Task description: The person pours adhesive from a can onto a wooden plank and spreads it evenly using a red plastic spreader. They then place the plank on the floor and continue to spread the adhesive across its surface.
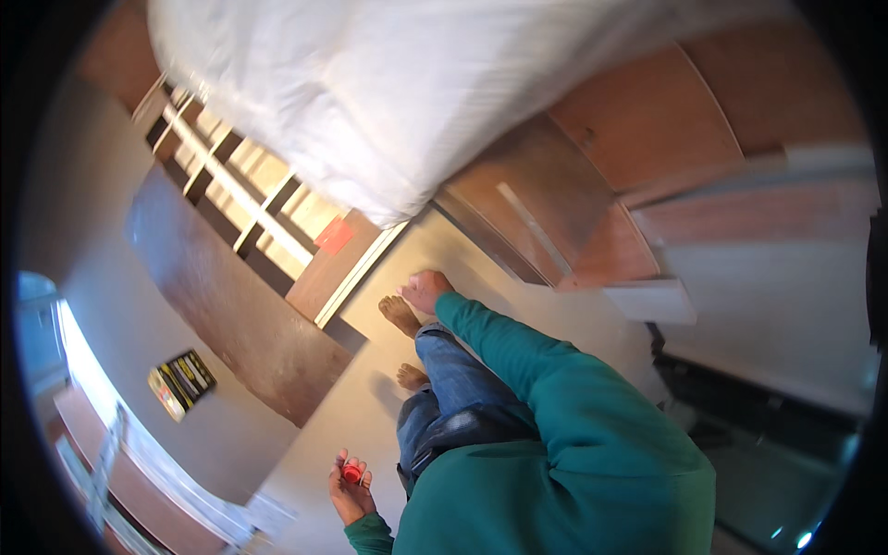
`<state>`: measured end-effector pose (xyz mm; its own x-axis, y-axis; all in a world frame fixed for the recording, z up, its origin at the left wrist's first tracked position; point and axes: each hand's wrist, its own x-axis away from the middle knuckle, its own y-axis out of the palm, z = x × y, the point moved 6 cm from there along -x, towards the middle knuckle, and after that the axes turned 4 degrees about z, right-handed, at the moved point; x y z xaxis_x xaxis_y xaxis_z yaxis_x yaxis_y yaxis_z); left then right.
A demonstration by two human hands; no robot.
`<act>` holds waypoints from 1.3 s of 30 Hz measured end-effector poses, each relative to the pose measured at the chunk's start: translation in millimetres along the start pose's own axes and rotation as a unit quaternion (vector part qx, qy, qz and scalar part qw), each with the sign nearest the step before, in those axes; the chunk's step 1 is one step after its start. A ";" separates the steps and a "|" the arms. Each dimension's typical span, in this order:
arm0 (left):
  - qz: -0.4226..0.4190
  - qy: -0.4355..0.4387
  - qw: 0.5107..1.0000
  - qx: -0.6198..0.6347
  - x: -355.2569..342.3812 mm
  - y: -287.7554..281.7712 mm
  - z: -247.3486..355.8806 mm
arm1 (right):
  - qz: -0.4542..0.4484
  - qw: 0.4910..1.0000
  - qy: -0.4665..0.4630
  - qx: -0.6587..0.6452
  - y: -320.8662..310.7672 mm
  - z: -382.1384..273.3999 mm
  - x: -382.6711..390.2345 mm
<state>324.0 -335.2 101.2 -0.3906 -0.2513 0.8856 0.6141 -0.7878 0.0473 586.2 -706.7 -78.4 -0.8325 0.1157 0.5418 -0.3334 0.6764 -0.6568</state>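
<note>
In my left hand (354, 490), low in the middle of the view, my curled fingers hold a small red cap-like object (351, 472). My right hand (425, 289) is curled closed above my bare feet (400, 314); I cannot make out whether anything is inside it. It is over the beige floor (499, 296), near the pale-edged board (351, 278) beside a slatted wooden frame (236, 190).
A white cloth-covered bulk (361, 83) fills the top. Brown boards (638, 102) lie at right, above a dark glossy surface (758, 481). A curved brown panel (203, 277) stands left, near a yellow-and-black container (182, 381) and a pale ledge (88, 361).
</note>
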 end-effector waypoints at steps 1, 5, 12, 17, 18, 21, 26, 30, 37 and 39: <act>-0.029 0.007 0.999 -0.034 -4.8 1.7 9.8 | 0.018 1.000 -0.001 -0.010 -10.7 17.1 28.1; -0.114 0.043 0.984 -0.130 8.7 16.6 29.5 | 0.130 0.978 0.056 -0.151 -35.1 109.9 147.0; -0.285 -0.052 0.933 -0.213 52.3 63.7 -0.2 | 0.214 0.920 0.320 -0.079 -59.1 316.5 322.7; -0.296 -0.068 0.926 -0.225 65.9 111.9 -39.9 | 0.360 0.871 0.333 -0.031 -162.2 401.5 366.9; -0.288 -0.071 0.929 -0.219 67.9 119.1 -48.5 | 0.395 0.863 0.314 -0.009 -192.2 404.7 364.4; -0.258 -0.058 0.936 -0.231 75.9 143.9 -77.5 | 0.422 0.870 0.252 0.037 -259.3 448.6 323.6; -0.152 0.017 0.964 -0.216 130.8 181.5 -134.9 | 0.385 0.902 0.188 0.055 -335.8 510.3 213.2; -0.112 -0.040 0.980 -0.160 163.3 178.9 -206.5 | 0.365 0.909 0.151 0.134 -362.2 543.7 153.0; 0.020 -0.055 0.992 -0.110 222.7 159.5 -287.2 | 0.349 0.905 0.153 0.188 -335.6 574.4 136.3; 0.065 -0.046 0.990 -0.118 229.4 151.1 -297.8 | 0.346 0.896 0.136 0.242 -341.9 584.8 140.4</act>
<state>122.9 -679.3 173.8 -0.2479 -0.3146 0.9163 0.4726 -0.8649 -0.1691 324.6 -1347.1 -84.6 -0.7978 0.6027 -0.0188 0.0133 -0.0137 -0.9998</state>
